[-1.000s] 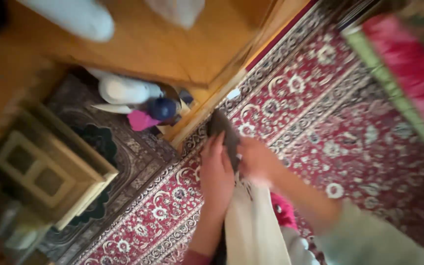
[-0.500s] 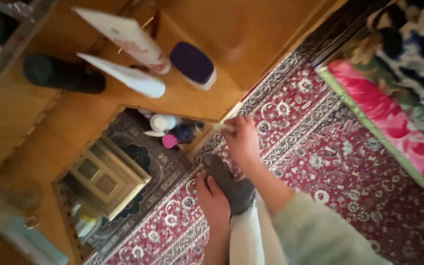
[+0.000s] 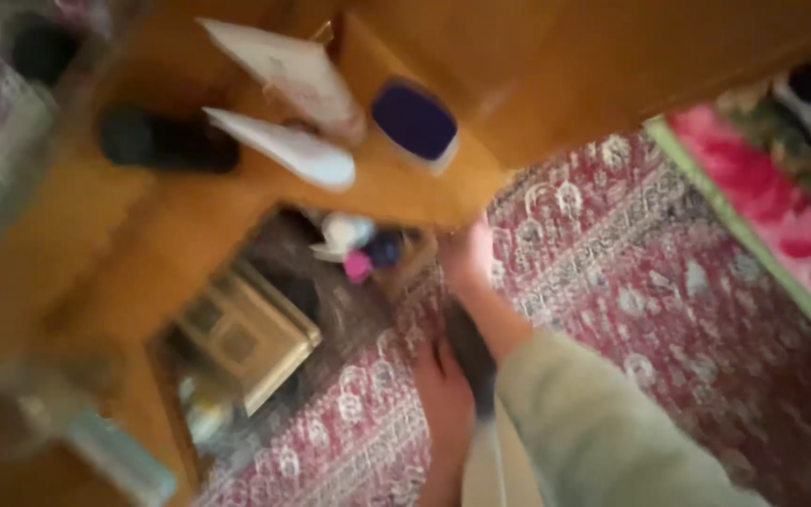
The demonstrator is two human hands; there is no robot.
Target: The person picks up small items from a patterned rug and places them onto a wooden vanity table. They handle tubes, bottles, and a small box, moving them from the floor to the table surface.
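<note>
The picture is blurred by motion. My right hand (image 3: 466,255) reaches forward, in a pale green sleeve (image 3: 593,432), and touches the lower edge of a wooden dresser shelf (image 3: 424,192); its fingers are too smeared to read. My left hand (image 3: 445,408) is low in the middle, closed on a dark grey sock (image 3: 473,357) just above a strip of white cloth (image 3: 490,469). On the shelf lie two white tubes (image 3: 283,150), a jar with a dark blue lid (image 3: 415,122) and a black cylinder (image 3: 166,141).
A mirror (image 3: 255,329) under the shelf reflects small bottles and a cabinet. A red patterned carpet (image 3: 631,282) covers the floor. A pink floral blanket with a green border (image 3: 762,197) lies at the right. A pale blue object (image 3: 119,451) sits at lower left.
One second ago both hands held the dark sock. The right hand let go and went up to the dresser edge. The view has swung right and blurred; the left hand stays on the sock.
</note>
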